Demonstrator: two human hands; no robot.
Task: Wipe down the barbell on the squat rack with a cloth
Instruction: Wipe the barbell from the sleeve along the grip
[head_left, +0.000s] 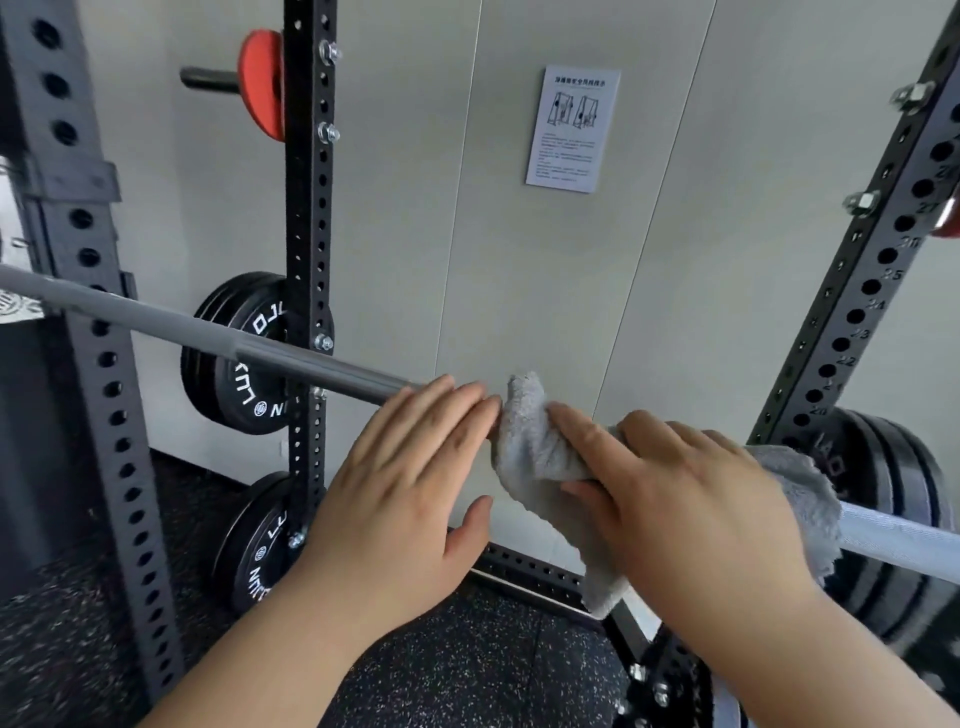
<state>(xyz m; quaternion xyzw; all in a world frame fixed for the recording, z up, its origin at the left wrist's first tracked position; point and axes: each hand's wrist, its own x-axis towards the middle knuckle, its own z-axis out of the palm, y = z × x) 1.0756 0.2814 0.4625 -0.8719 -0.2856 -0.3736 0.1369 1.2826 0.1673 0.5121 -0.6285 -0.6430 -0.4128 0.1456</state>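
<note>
A grey steel barbell (218, 340) runs from the upper left down to the lower right across the black squat rack (104, 364). A grey fluffy cloth (535, 441) is draped over the bar near its middle. My right hand (691, 499) presses the cloth around the bar, fingers curled over it. My left hand (410, 483) rests flat on the bar just left of the cloth, fingers straight and close together, thumb apart below. The stretch of bar under both hands is hidden.
Black weight plates (244, 358) hang on pegs by the rear left upright (306, 260), a red plate (262, 83) above them. More black plates (883, 467) sit at the right behind the right upright (862, 301). A printed notice (571, 130) hangs on the grey wall. Speckled rubber floor below.
</note>
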